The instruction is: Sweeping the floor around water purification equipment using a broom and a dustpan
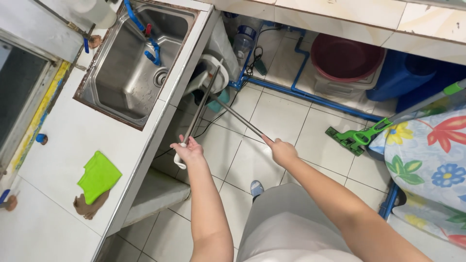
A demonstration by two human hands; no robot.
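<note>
My left hand [189, 151] grips the white end of a metal pole [200, 109] that slants down toward a white bucket [215, 73] under the counter. My right hand [282, 150] holds a second metal pole [238, 116], which also runs down to the same bucket. The two poles meet near the bucket, beside a pale cloth-like mop head [195, 83]. Both arms reach forward over the tiled floor [272, 121].
A steel sink [131, 63] with blue taps sits in the white counter [63, 145] at left, where a green cloth [98, 175] lies. A green flat mop [359, 138], a maroon basin [346, 57], a blue tub [403, 73] and a flowered cloth [432, 155] lie right.
</note>
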